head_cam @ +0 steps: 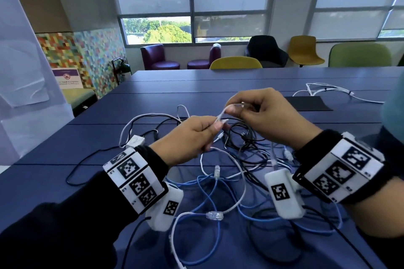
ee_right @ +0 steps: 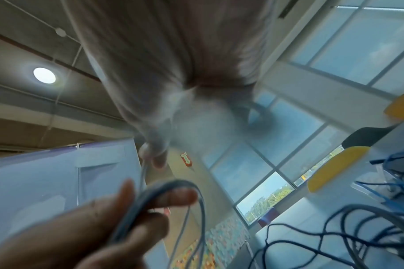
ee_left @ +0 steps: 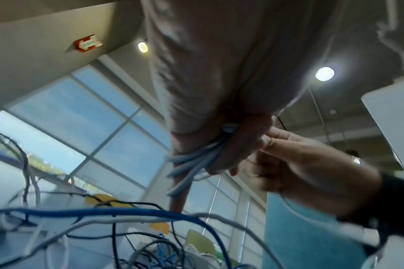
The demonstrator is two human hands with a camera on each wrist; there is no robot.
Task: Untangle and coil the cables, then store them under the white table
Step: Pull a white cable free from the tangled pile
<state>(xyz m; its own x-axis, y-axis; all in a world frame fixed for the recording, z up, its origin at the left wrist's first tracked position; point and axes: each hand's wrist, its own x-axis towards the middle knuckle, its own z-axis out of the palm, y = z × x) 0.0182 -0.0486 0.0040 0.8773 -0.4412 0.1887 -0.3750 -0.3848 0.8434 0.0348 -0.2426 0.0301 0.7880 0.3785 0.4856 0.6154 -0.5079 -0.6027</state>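
**Two hands lift one white cable from the tangle**

Nearest to the camera are the two wrists, each with a white block of black-and-white markers. Both hands are raised above the table. The left hand (head_cam: 190,137) has its fingers curled around a thin white cable (head_cam: 220,116), and in the left wrist view several turns of this cable pass together under the fingers. The right hand (head_cam: 262,113) pinches the same cable a little farther along, between thumb and fingertips. A short piece of the cable goes between the two hands.

Under the hands lies the tangle of cables (head_cam: 236,170) on the blue table (head_cam: 109,137). I count three colours in it: blue cables near the camera, black cables in the middle, and white ones that cross both. How many cables of each colour there are, I cannot tell, because they lie over each other. One white adapter box (head_cam: 135,140) rests at the left side of the tangle. One more bundle of white cable (head_cam: 328,90) lies well apart, at the far right of the table, near a flat black mat (head_cam: 308,103).

Beyond the table stand two purple armchairs, two yellow chairs, one green chair and one black chair, below large windows with half-lowered blinds. A wall of many coloured tiles is at the left.
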